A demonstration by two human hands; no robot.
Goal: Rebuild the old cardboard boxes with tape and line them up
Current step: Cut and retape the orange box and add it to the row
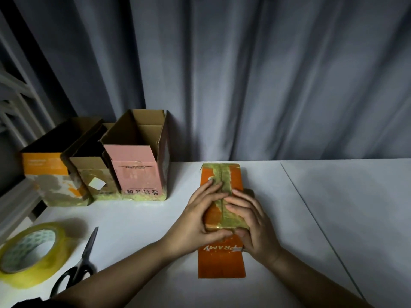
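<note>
Against grey curtains, on the white table [311, 207], the left hand [198, 218] and right hand [251, 221] press flat-fingered on the taped orange cardboard box [222, 265], smoothing its seam, seemingly before lining up.

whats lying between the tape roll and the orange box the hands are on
In the head view, black-handled scissors lie on the white table between the tape roll and the orange box; the person's left forearm also crosses that stretch.
</note>
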